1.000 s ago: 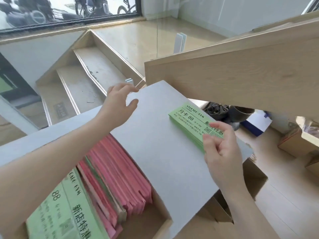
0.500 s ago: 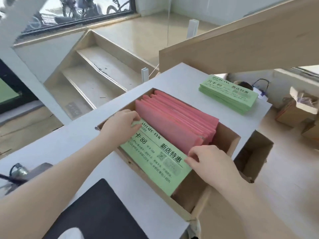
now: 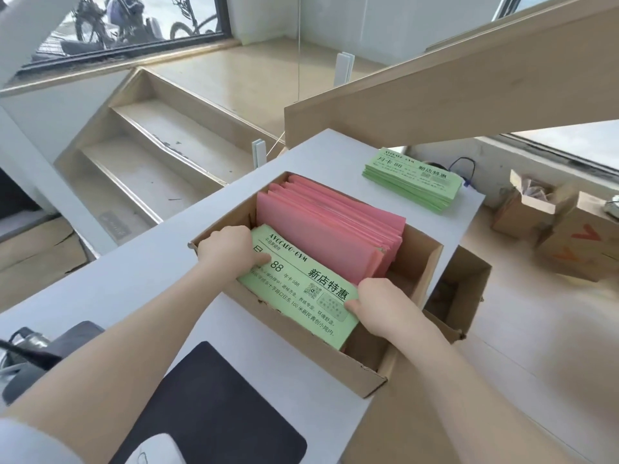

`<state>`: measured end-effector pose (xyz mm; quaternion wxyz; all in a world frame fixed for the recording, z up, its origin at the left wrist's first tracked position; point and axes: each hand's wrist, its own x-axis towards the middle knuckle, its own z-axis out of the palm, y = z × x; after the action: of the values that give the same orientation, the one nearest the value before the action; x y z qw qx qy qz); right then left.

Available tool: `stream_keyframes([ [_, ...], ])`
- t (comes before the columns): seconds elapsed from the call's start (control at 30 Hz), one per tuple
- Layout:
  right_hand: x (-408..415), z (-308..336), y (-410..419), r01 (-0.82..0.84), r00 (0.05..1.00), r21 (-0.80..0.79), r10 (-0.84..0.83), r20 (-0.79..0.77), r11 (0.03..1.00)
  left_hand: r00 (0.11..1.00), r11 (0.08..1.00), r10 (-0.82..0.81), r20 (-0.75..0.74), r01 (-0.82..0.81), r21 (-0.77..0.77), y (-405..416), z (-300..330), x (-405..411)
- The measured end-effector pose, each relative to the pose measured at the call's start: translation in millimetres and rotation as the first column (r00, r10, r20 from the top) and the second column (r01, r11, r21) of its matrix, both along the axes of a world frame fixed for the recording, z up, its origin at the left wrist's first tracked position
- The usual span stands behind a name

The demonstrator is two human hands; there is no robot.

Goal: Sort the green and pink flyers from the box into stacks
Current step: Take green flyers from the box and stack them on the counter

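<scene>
At frame centre, the left hand (image 3: 231, 249) and right hand (image 3: 378, 303) pinch opposite ends of the green flyers (image 3: 298, 289) in the box (image 3: 335, 366), apparently to lift them toward the green stack (image 3: 413, 179) on the bench (image 3: 150, 262) at upper right; pink flyers (image 3: 328, 229) remain boxed.

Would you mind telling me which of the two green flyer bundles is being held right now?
The green bundle in the box, gripped at its ends by the left hand and right hand. The other green stack lies untouched on the table's far corner.
</scene>
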<state>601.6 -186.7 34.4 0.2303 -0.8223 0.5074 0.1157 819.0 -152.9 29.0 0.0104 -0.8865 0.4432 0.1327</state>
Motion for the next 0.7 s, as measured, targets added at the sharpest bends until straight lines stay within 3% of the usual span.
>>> stream_keyframes([
  [0.2, -8.0, 3.6, -9.3, 0.173, 0.928, 0.184, -0.222, 0.298, 0.968, 0.936, 0.987, -0.069, -0.345, 0.014, -0.161, -0.2, 11.0, 16.1],
  [0.33, -13.0, 0.2, -10.8, 0.235, 0.843, 0.277, -0.337, 0.418, 0.932, 0.705, 0.955, -0.153, -0.693, -0.074, -0.286, 14.7, 22.4, 22.1],
  [0.43, -15.1, 0.9, -7.1, 0.179, 0.888, 0.154, -0.227, 0.4, 0.972, 0.553, 0.903, -0.273, -0.787, -0.135, -0.408, 28.0, 31.1, 24.7],
  [0.5, -15.9, 4.7, -3.3, 0.126, 0.86, 0.108, -0.163, 0.483, 0.986, 0.448, 0.848, -0.361, -0.818, -0.208, -0.488, 36.1, 38.0, 26.1],
  [0.6, -25.7, 13.1, 1.2, 0.184, 0.628, 0.16, -0.241, 0.74, 0.97, 0.308, 0.76, -0.485, -0.818, -0.314, -0.569, 41.2, 48.3, 27.5],
  [0.7, -44.1, 24.8, -3.9, 0.124, 0.232, 0.436, -0.453, 0.86, 0.891, 0.183, 0.721, -0.587, -0.789, -0.325, -0.612, 37.2, 61.9, 19.5],
])
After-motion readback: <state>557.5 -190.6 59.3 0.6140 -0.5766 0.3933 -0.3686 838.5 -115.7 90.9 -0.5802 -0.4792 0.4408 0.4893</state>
